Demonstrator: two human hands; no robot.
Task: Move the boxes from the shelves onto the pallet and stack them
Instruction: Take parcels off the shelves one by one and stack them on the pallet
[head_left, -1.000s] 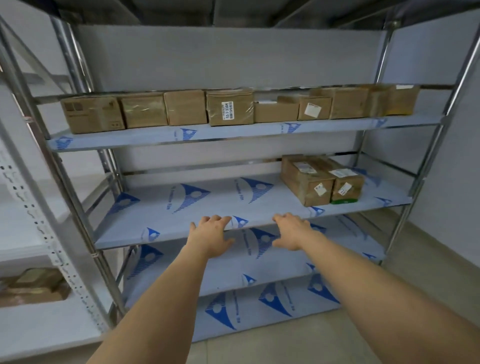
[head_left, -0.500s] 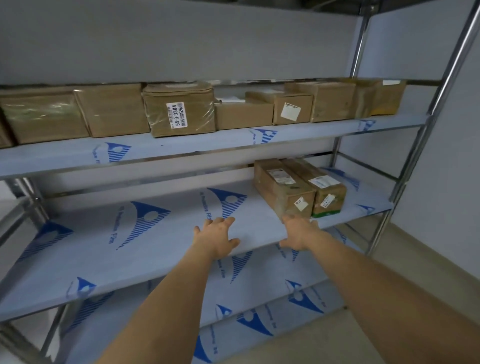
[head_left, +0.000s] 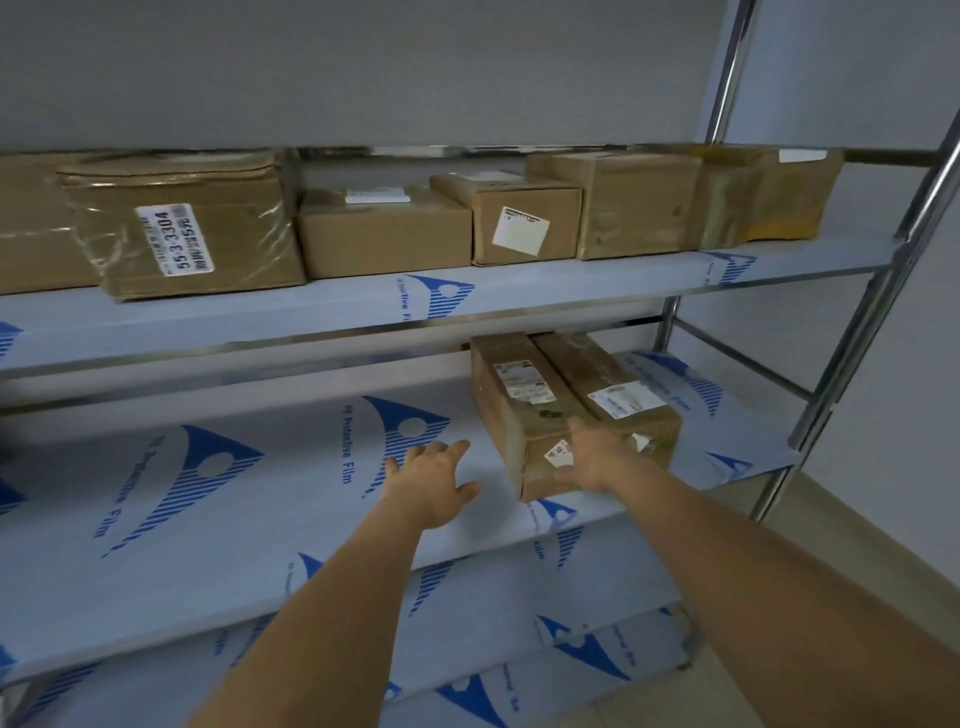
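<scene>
Two brown cardboard boxes stand side by side on the middle shelf (head_left: 218, 519): the left box (head_left: 519, 410) and the right box (head_left: 592, 369), both with white labels. My right hand (head_left: 597, 457) lies with spread fingers against the near end of these boxes, over the front corner of the left one. My left hand (head_left: 434, 478) hovers open above the shelf just left of the left box, not touching it. The upper shelf (head_left: 363, 306) carries a row of several cardboard boxes, one (head_left: 208, 228) wrapped in clear film with a printed label.
Chrome uprights (head_left: 857, 332) frame the rack at the right, with a cross rail (head_left: 737, 358) behind the two boxes. Lower shelves (head_left: 519, 649) in blue-printed protective film lie under my arms. A grey wall stands behind and to the right.
I have come closer to the rack and to the right. Both hands reached forward; my right hand went from the shelf edge onto the near end of the boxes.
</scene>
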